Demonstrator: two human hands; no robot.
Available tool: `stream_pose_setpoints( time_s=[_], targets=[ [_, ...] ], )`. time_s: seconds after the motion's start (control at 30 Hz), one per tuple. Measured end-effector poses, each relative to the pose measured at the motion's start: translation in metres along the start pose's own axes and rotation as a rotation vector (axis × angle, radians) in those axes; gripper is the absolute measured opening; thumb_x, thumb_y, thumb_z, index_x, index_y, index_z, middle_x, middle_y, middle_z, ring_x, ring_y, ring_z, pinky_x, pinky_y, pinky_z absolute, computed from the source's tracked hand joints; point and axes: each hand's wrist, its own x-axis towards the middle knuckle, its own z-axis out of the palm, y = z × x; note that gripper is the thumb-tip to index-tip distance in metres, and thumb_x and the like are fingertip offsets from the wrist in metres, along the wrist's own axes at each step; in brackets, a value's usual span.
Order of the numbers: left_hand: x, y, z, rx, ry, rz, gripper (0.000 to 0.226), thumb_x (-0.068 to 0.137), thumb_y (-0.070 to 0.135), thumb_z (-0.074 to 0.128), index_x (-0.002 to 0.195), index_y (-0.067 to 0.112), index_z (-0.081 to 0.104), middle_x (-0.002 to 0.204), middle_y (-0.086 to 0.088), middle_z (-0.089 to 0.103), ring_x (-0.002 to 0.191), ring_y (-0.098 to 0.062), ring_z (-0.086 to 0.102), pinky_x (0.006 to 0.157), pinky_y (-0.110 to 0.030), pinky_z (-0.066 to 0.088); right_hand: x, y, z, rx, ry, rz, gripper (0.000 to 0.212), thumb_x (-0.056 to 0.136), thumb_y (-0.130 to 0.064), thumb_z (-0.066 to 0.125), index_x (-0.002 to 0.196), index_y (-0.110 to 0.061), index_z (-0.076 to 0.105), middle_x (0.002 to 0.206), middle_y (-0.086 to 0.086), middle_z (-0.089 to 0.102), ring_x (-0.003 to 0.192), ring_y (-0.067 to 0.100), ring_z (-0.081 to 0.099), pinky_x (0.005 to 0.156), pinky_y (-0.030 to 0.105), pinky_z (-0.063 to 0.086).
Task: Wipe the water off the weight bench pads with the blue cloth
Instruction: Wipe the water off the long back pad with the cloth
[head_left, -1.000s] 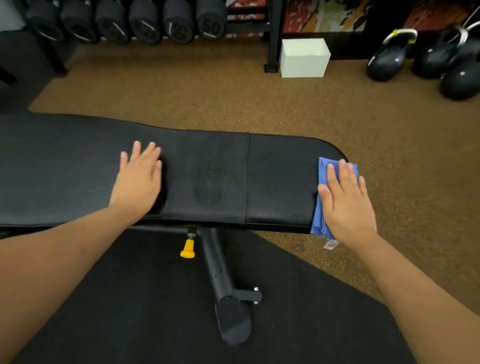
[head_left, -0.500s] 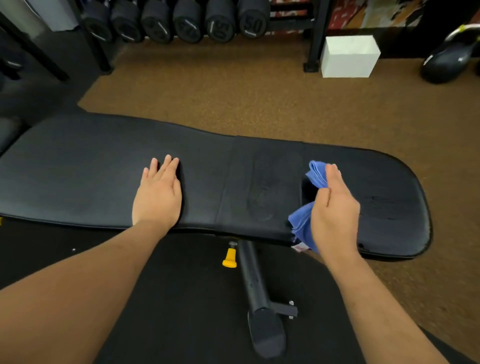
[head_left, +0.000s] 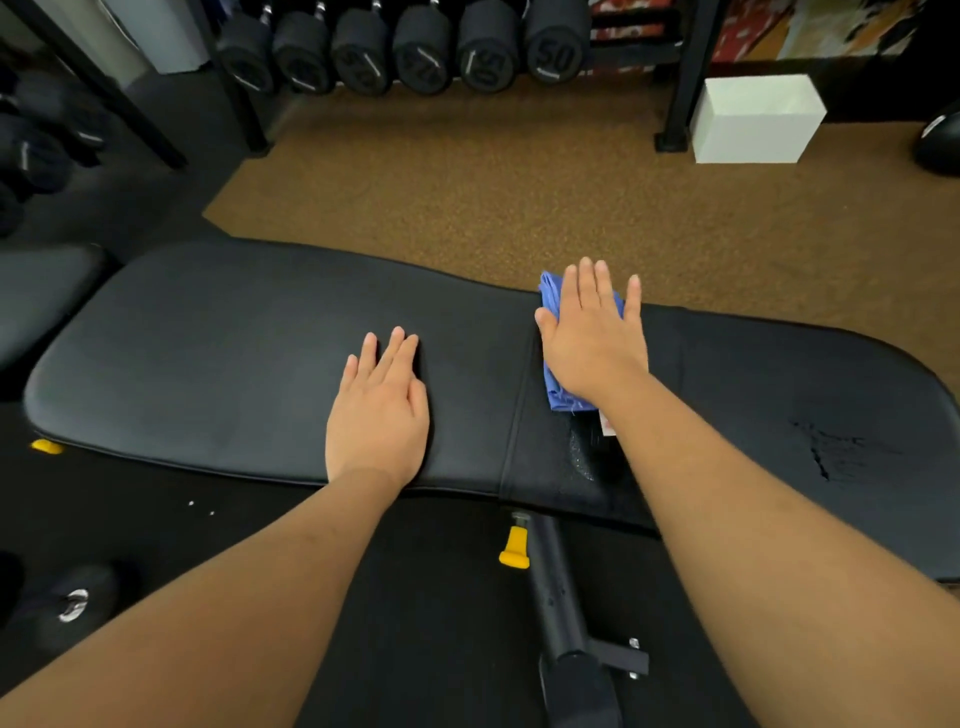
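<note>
The weight bench pads (head_left: 249, 364) span the frame from 9 o'clock to 3 o'clock as one long black surface, divided by a stitched centre band (head_left: 524, 447) that runs from the far edge to the near edge.

**Progress.** Wiping is under way, not finished. The long pad at 9 o'clock reads as uniformly matte, with no visible droplets; whether it is fully dry cannot be confirmed. On the centre band, a patch of beaded water (head_left: 582, 452) remains at 6 o'clock of the cloth, close to the near edge. On the pad toward 3 o'clock, dark streaks (head_left: 826, 452) show near its near edge; these may be moisture or surface wear, and which cannot be told. Judged remaining: the droplet patch, and possibly the 3 o'clock pad.

**Left hand** (head_left: 379, 410). Laid flat, palm down, on the long pad just at 9 o'clock of the centre band. Fingers extended and close together, pointing to 12 o'clock. It holds nothing and appears to brace the body.

**Right hand** (head_left: 592, 338). Open and flat, palm down, fingers spread toward 12 o'clock, pressing the cloth against the band near the far edge.

**Blue cloth** (head_left: 558, 387). Bunched beneath the right palm, pinned rather than gripped; its edges protrude at 10 o'clock and 7 o'clock of the hand.
</note>
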Motion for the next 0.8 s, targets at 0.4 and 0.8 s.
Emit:
stream_pose_setpoints(
  time_s=[0.4, 0.8],
  targets=[
    [-0.004, 0.004, -0.006, -0.027, -0.011, -0.025, 0.051, 0.106, 0.025, 0.023, 0.156, 0.022, 0.033, 0.165, 0.005, 0.025, 0.155, -0.018, 0.011, 0.126, -0.039, 0.013, -0.089, 0.101, -0.002, -0.038, 0.016, -0.197, 0.071, 0.099, -0.050, 0.001, 0.159, -0.012, 0.002, 0.167, 0.002, -0.001, 0.153, 0.014, -0.006, 0.124, 0.047, -0.003],
    [-0.006, 0.008, -0.005, -0.043, 0.000, -0.041, 0.050, 0.106, 0.023, 0.026, 0.155, 0.021, 0.035, 0.164, 0.004, 0.027, 0.154, -0.020, 0.013, 0.126, -0.041, 0.014, -0.174, 0.248, -0.031, 0.964, 0.136, 1.053, 0.046, 0.106, -0.045, 0.026, 0.114, -0.007, 0.051, 0.077, 0.016, 0.051, 0.063, 0.033, 0.049, 0.057, 0.038, 0.037]
  ],
)
